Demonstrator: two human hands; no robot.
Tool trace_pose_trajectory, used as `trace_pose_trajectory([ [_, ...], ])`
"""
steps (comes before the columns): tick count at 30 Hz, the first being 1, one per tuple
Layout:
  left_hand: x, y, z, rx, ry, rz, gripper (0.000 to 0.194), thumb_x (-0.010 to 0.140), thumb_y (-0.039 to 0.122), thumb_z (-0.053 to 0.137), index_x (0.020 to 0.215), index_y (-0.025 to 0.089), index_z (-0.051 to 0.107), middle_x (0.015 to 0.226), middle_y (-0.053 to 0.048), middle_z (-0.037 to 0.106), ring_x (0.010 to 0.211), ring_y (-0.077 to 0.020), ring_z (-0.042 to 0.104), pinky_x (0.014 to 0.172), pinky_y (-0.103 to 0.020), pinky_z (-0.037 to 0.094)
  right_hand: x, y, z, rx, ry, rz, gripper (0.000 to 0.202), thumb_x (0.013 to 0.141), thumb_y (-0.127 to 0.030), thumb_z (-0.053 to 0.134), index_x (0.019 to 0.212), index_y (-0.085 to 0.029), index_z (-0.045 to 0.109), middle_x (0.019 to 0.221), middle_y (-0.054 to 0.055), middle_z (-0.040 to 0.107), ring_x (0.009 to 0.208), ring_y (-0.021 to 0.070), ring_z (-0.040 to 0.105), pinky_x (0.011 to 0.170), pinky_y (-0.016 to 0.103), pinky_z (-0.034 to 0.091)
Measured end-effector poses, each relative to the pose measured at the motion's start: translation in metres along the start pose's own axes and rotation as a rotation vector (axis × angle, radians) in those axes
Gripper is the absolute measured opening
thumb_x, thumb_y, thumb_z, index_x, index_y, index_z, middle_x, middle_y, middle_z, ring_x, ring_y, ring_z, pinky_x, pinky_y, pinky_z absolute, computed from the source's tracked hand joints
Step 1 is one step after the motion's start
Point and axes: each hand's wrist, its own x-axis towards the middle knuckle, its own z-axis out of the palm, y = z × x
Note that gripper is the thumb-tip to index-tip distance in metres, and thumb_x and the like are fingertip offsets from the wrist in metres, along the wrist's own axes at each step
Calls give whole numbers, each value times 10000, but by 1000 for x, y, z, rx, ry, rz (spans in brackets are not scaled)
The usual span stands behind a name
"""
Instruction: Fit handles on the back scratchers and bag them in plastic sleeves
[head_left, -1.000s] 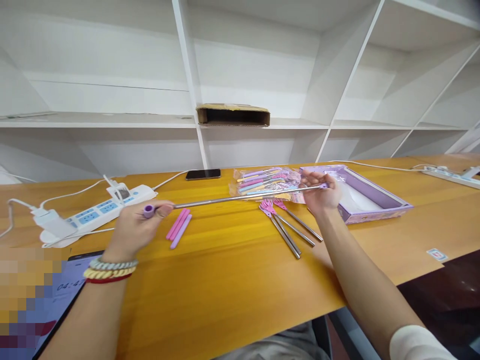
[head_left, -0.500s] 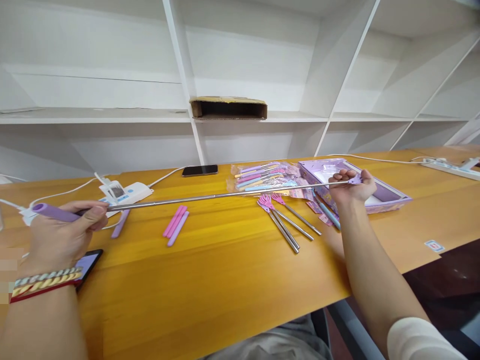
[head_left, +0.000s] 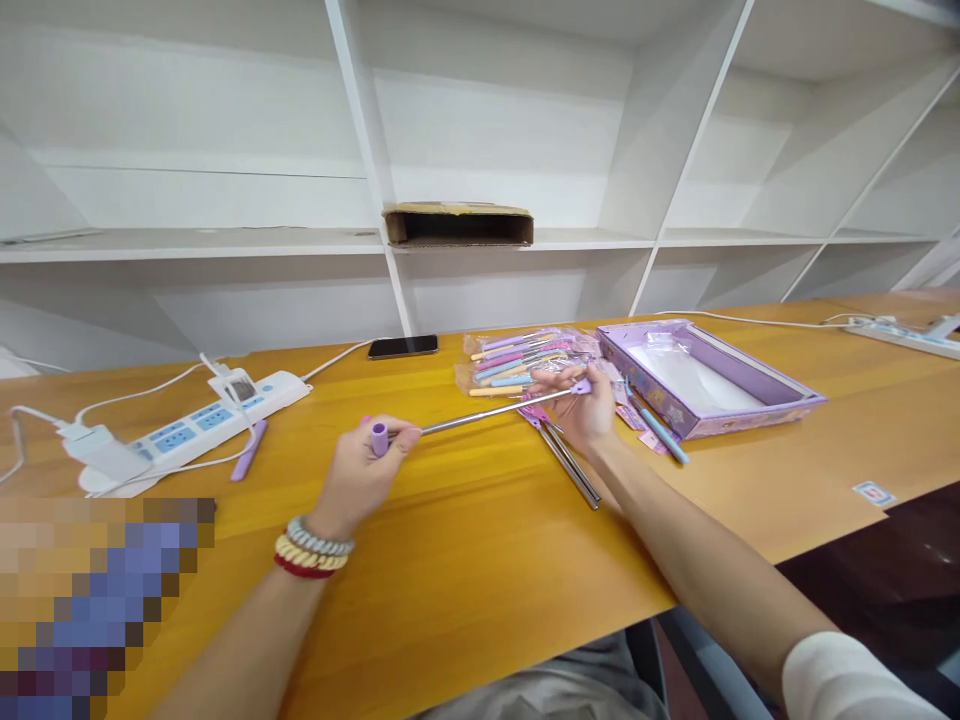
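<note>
A telescopic back scratcher [head_left: 487, 411] stretches between my hands above the table, its metal rod partly extended. My left hand [head_left: 360, 465] is closed around its purple handle end. At the other end, my right hand [head_left: 589, 410] grips the light purple head with curled fingers. Below my right hand lie more back scratchers [head_left: 566, 460] with pink and purple heads and metal rods. Just behind it are several wrapped back scratchers [head_left: 517, 355] in clear plastic. A loose purple handle [head_left: 248, 452] rests to the left, beside the power strip.
An open purple box [head_left: 709, 425] stands at right, with a blue-handled item [head_left: 660, 432] along its side. A white power strip [head_left: 202, 425] with cables lies at left. A black phone [head_left: 403, 346] is at the back, below a cardboard box [head_left: 459, 226] on the white shelf.
Both hands have moved inward, and the rod between them is much shorter. My left hand came right, now covering the loose handles; my right hand came left, away from the purple box.
</note>
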Motion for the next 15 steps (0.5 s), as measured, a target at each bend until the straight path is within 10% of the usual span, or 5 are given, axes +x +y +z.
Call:
trace_pose_trajectory([
  [10,-23,9,41,-85,-254,14,294,816,395,471,742,170,644,507,37,453,481,-93,380,465,-224,341,-35,53,26,-52,-192,149,372,839,-483,382,720,-185,570,815,85,695,800,214,637,503,293,512],
  [15,-13,11,30,-144,-198,0,267,794,372,516,705,154,642,442,46,392,434,-81,351,448,-224,324,-26,42,31,-85,-238,183,392,819,-490,410,709,-167,602,819,93,696,698,194,641,480,276,493],
])
